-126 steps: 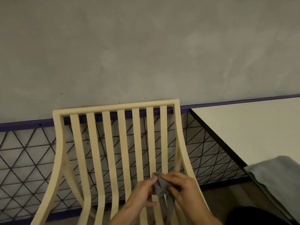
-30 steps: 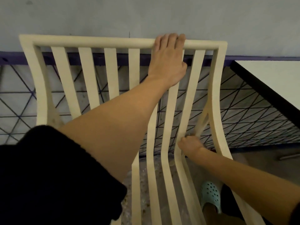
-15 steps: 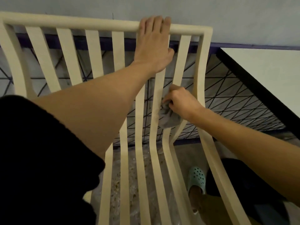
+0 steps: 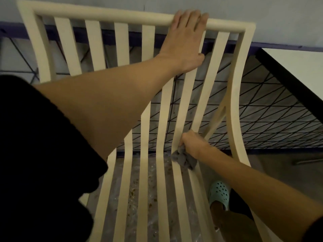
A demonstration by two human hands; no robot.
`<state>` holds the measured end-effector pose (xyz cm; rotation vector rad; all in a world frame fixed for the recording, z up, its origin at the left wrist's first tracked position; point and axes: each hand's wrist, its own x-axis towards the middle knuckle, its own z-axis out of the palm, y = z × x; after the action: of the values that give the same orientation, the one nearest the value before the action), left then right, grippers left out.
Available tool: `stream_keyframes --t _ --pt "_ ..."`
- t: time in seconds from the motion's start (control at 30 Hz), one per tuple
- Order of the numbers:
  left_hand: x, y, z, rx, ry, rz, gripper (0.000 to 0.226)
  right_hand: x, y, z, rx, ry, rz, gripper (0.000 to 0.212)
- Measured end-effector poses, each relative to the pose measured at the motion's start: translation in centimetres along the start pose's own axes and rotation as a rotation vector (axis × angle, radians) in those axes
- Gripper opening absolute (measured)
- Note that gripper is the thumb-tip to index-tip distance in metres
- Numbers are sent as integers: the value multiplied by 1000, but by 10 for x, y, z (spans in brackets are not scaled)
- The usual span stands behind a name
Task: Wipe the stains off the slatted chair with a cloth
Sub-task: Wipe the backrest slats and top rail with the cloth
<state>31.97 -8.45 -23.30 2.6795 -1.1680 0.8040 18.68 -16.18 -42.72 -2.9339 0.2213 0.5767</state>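
Gripping crumpled grey cloth (image 4: 184,158)

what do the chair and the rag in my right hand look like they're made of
Chair: probably molded plastic, though painted wood is possible; its cream slats are smooth, matte, seamless and curved. Rag: soft grey fabric, bunched into folds in the right hand.

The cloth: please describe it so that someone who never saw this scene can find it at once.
Start at the cream slatted chair that fills the view, and go down its right-hand slats to the bend where back meets seat. There the right hand clutches the cloth, a small crumpled grey wad, the only soft, dark thing among the pale, rigid slats.
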Motion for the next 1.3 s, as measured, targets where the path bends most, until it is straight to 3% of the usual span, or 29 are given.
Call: stream_keyframes --t 0.13,0.2,0.27,0.33,0.43,0.53,0.63,0.8,0.97,1.07,1.2,1.3 --pt "-44 1 -8 -251 -166 34 69 -21 -6 1 153 -14 -90 20" --pt "-102 13 4 -523 -357 -69 58 -45 -9 -4 403 19 -107 8" --pt "-173 31 14 -821 -541 -352 43 -76 -16 -8 718 47 -107 17" --pt "-245 51 17 -1101 -595 -729 24 -105 -26 -4 909 54 -110 24" --pt "-340 84 -11 -1385 -474 -1185 14 -156 -50 19 1046 -48 -140 26" --pt "-401 121 -59 -1483 -364 -1384 11 -216 -73 49 1112 -105 -141 35" --pt "-441 140 -90 -1372 -247 -1312 19 -261 -86 75 1183 -81 -116 42" --pt "-468 146 -123 -1229 -134 -1223 5 -306 -90 94 1302 -59 -109 39" --pt "-464 144 -142 -1275 -359 -1052 4 -319 -86 93 1444 -12 -30 40" --pt "-463 154 -140 -1318 -435 -963 22 -320 -92 92 1505 11 -9 45" --pt "-460 155 -134 -1203 -286 -959 18 -323 -89 84 1550 -23 -10 33" --pt "-459 154 -137 -1201 -207 -1035 19 -324 -83 82 1498 70 -20 33"
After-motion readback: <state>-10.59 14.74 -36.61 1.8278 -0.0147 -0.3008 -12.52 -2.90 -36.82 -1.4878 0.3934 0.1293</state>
